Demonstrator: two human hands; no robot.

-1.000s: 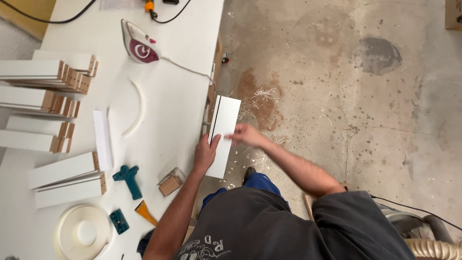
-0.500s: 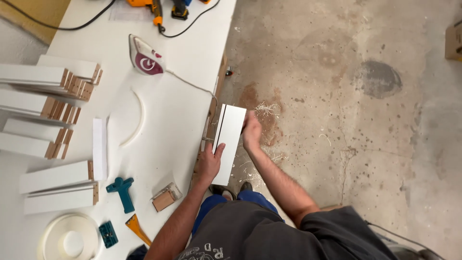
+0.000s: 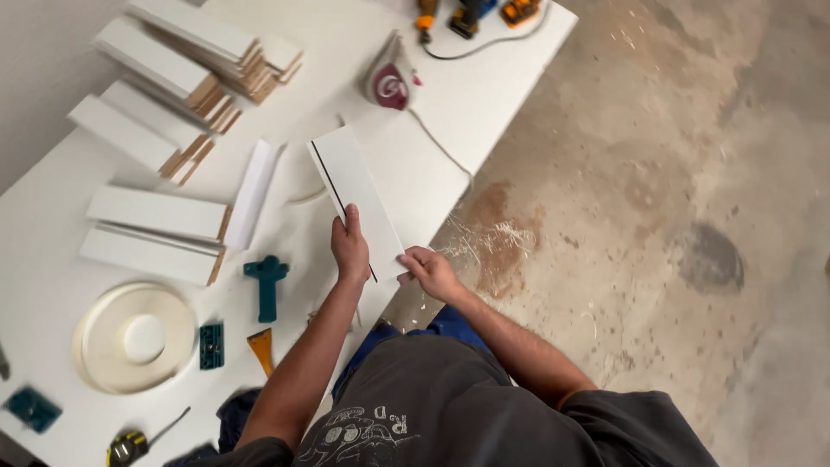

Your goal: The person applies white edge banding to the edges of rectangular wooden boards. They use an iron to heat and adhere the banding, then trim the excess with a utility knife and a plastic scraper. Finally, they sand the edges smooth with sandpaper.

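Both hands grasp the narrow white laminated board (image 3: 356,201) over the white table (image 3: 484,78).
Left hand (image 3: 350,248) clasps its edge, right hand (image 3: 430,271) pinches the near corner; loosening could drop it.

Panel (image 3: 359,197) above table (image 3: 484,95), iron (image 3: 391,78) behind, stacked boards (image 3: 181,60) left.

Bare tabletop (image 3: 484,104) ahead; iron (image 3: 391,79) beyond.
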